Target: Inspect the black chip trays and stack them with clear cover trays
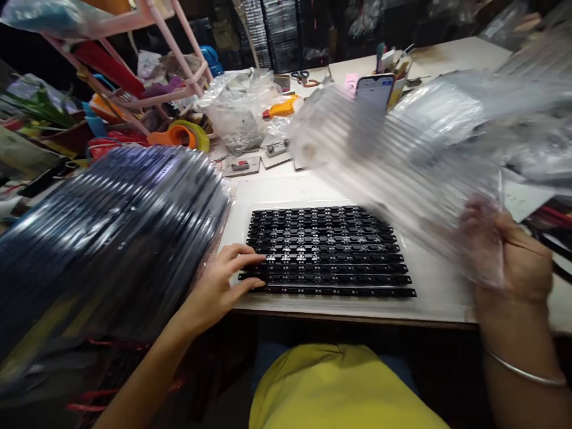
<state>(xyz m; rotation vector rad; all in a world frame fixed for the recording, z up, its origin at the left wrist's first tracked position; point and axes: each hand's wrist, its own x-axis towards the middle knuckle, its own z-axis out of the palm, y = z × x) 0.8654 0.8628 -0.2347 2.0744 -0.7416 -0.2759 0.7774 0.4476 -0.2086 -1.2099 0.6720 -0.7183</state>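
Black strips (330,256) with small metallic parts lie side by side in rows on the white table in front of me. At their left ends is my left hand (227,271), its fingers and thumb apart and touching the nearer strips. Raised at the right, my right hand (513,250) grips the edge of a clear ribbed plastic tray (393,161). The tray is tilted and smeared by motion, and slants over the far right corner of the strips. Part of the right hand shows through the clear plastic.
A tall stack of filled ribbed trays (111,226) stands at the left. Behind are a plastic bag (241,113), tape rolls (181,136), a yellow-orange spray bottle head (282,107), a propped phone (378,89) and a pink rack (174,42). More clear plastic (513,119) piles up at the right.
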